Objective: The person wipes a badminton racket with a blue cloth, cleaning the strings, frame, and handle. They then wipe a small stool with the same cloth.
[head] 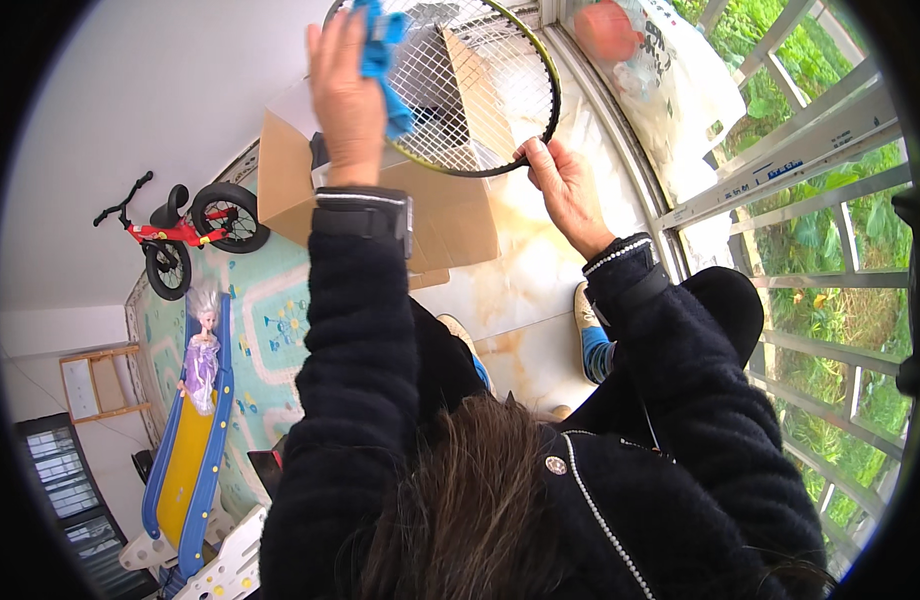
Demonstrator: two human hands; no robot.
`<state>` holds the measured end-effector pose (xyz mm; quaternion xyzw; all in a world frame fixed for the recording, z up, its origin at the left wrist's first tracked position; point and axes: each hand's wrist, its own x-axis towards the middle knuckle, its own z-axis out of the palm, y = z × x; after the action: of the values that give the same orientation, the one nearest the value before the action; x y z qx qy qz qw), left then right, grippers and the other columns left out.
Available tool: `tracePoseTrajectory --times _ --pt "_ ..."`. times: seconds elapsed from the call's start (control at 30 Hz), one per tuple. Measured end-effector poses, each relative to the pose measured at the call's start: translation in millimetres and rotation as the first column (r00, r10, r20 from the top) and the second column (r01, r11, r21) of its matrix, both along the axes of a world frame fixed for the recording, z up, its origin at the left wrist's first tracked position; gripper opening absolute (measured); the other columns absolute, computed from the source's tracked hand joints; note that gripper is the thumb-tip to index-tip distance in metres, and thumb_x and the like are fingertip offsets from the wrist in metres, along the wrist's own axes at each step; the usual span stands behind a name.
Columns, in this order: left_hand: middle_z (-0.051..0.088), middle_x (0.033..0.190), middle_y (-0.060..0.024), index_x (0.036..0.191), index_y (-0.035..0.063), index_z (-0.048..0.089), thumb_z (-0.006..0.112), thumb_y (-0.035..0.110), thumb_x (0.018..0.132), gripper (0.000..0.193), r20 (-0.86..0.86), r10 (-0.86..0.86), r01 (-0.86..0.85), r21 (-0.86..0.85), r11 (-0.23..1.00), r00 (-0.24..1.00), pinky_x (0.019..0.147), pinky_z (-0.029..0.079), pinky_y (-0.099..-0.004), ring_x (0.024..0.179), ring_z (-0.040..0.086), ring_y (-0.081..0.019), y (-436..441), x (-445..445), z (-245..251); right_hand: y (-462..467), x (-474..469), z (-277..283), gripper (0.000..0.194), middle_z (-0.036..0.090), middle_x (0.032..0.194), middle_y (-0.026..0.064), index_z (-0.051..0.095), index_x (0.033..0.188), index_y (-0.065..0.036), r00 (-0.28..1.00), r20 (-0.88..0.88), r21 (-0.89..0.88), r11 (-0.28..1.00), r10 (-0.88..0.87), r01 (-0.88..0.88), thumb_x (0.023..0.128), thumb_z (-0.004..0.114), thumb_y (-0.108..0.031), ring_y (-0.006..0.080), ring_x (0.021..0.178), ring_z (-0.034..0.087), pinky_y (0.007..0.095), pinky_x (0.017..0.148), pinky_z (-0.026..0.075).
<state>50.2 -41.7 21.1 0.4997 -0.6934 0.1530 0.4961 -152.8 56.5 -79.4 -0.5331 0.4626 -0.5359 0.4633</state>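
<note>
A strung racket with a black and yellow-green frame is held out before me, its upper part cut off by the picture's top edge. My right hand pinches the rim at its lower right between thumb and fingers. A blue cloth lies against the left part of the rim and strings. My left hand, slightly blurred, presses on the cloth with its fingers pointing up. Where the racket's handle is, I cannot tell.
Below the racket stands an open cardboard box. A red balance bike and a blue-and-yellow slide bearing a doll are at left. A white plastic bag sits by the barred window at right.
</note>
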Motion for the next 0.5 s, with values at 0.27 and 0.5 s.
tracePoseTrajectory --times 0.27,0.5 --pt "0.065 0.118 -0.0029 0.113 0.0138 0.069 0.06 -0.007 0.075 0.045 0.153 -0.175 0.195 -0.126 0.973 0.973 0.099 0.044 -0.0388 0.119 0.054 -0.0303 12.5 -21.5 -36.0 -7.5 -2.2 -3.2 0.034 0.057 0.079 -0.0053 0.065 0.094 -0.004 0.99 0.135 0.007 0.999 0.043 -0.044 0.102 0.051 -0.034 0.0018 0.064 0.04 0.0185 0.058 0.036" --pt "0.066 0.106 -0.001 0.107 0.0116 0.071 0.067 -0.002 0.069 0.04 0.204 -0.532 0.544 -0.003 0.839 0.822 0.088 0.05 -0.0331 0.099 0.058 -0.0222 65.4 -77.3 -44.5 -7.9 -15.9 0.1 0.025 0.059 0.082 -0.0036 0.062 0.109 -0.004 0.989 0.149 -0.105 0.994 0.017 -0.001 0.101 0.049 -0.024 0.0026 0.069 0.045 0.0203 0.061 0.039"
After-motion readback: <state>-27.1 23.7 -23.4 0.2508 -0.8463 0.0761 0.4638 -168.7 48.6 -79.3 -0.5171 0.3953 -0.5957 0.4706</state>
